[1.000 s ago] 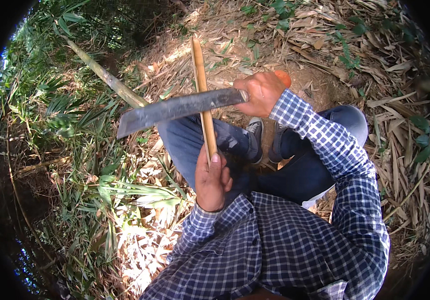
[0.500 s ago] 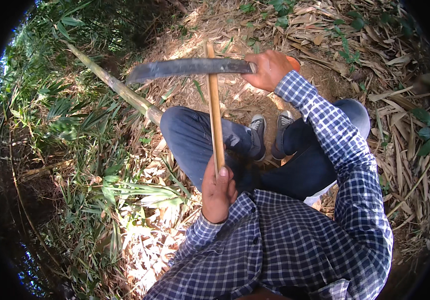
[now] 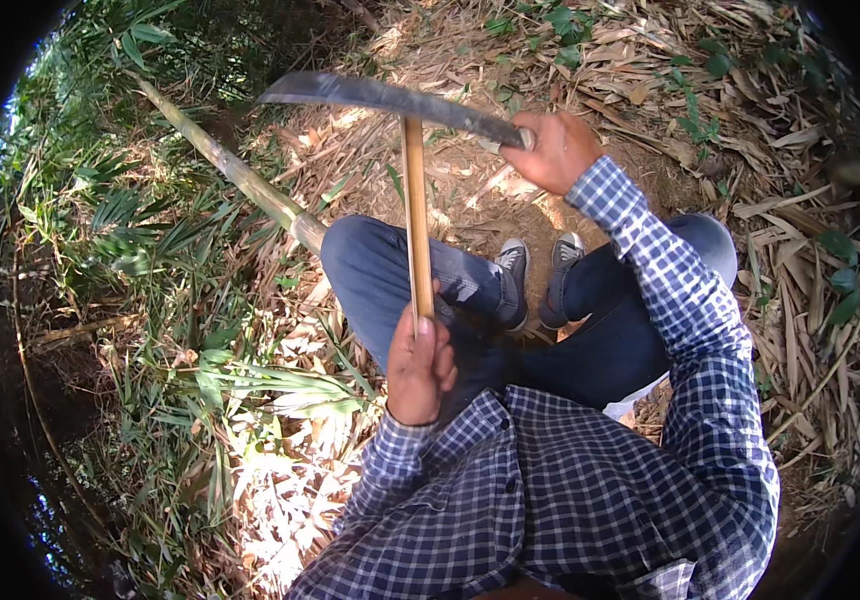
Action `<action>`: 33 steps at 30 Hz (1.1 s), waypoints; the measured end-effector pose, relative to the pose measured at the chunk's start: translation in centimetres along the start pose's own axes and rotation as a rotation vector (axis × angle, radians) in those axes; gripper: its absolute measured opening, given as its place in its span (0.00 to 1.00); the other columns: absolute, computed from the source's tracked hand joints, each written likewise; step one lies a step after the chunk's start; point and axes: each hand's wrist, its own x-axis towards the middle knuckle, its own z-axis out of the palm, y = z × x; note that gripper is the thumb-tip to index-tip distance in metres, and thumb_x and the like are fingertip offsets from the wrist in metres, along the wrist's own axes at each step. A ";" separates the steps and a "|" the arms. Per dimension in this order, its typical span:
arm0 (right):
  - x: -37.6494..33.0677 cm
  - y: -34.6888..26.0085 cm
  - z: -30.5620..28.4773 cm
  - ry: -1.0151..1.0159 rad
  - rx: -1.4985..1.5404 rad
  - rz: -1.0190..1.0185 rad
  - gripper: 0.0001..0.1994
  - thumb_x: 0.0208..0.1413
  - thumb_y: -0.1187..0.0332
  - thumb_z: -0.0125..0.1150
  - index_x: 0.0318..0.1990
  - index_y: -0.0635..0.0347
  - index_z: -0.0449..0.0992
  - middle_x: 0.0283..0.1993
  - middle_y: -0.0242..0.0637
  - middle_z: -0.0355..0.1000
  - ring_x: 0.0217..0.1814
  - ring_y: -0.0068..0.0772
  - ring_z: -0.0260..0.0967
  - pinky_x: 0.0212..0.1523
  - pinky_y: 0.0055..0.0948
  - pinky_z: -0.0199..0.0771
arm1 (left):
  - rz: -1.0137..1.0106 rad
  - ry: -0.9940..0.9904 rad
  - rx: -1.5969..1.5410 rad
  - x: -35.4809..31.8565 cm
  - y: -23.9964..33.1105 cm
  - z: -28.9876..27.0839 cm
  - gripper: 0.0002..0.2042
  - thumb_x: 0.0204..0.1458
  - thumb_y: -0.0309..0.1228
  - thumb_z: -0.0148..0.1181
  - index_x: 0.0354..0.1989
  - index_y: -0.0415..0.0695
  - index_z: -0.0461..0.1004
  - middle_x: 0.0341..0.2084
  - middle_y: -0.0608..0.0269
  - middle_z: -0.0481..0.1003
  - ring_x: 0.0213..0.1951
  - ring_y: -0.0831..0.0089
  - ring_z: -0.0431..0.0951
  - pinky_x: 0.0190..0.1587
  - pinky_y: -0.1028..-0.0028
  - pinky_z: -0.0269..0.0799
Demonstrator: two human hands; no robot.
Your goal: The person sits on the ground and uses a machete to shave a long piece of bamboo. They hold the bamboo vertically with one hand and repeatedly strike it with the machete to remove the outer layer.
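My left hand [image 3: 416,368] is closed round the near end of a split bamboo strip [image 3: 417,225], its thumb lying along the strip. The strip stands out away from me, past my left knee. In my right hand [image 3: 556,152] is the handle of a machete [image 3: 380,97] with a long, dark, slightly curved blade. The blade crosses the strip's far end and hides its tip; whether the edge touches the wood I cannot tell. Most of the machete's handle is hidden by my fingers.
A long bamboo pole [image 3: 230,168] slants from the upper left to my left knee [image 3: 355,250]. Green leaves and cut stalks [image 3: 285,383] lie at my left. Dry bamboo leaves [image 3: 650,60] cover ground ahead and right. My shoes [image 3: 513,262] rest on bare soil between my knees.
The machete blade has shifted farther away, to the strip's far end, and now tilts with its tip raised. My left hand and the strip have moved slightly left.
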 end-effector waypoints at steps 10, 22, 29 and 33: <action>-1.2 -2.8 1.6 0.068 -0.019 -0.290 0.13 0.39 0.59 0.69 0.26 0.58 0.75 0.21 0.42 0.74 0.24 0.48 0.74 0.27 0.44 0.73 | 0.011 -0.026 -0.083 1.0 1.5 2.1 0.27 0.68 0.45 0.40 0.71 0.44 0.50 0.25 0.73 0.57 0.15 0.88 0.50 0.15 0.86 0.48; -0.3 -1.2 1.6 0.024 -0.007 -0.253 0.11 0.46 0.59 0.62 0.30 0.56 0.80 0.13 0.37 0.69 0.13 0.35 0.68 0.18 0.41 0.69 | -0.008 -0.014 -0.117 -0.5 0.5 2.2 0.30 0.67 0.47 0.43 0.72 0.45 0.48 0.24 0.73 0.57 0.15 0.89 0.51 0.14 0.86 0.48; -0.8 -1.2 1.3 0.067 -0.083 -0.370 0.10 0.42 0.60 0.65 0.27 0.56 0.77 0.19 0.38 0.73 0.21 0.45 0.73 0.23 0.42 0.72 | 0.018 -0.034 -0.079 -0.3 1.3 2.2 0.30 0.67 0.47 0.43 0.72 0.44 0.47 0.25 0.73 0.58 0.15 0.89 0.52 0.14 0.86 0.48; -1.4 -2.2 1.3 0.043 -0.061 -0.349 0.10 0.41 0.61 0.65 0.26 0.56 0.76 0.19 0.40 0.73 0.21 0.45 0.73 0.24 0.43 0.72 | 0.006 -0.019 -0.108 -0.9 0.4 2.1 0.30 0.67 0.47 0.42 0.71 0.44 0.47 0.25 0.73 0.58 0.15 0.89 0.52 0.14 0.86 0.48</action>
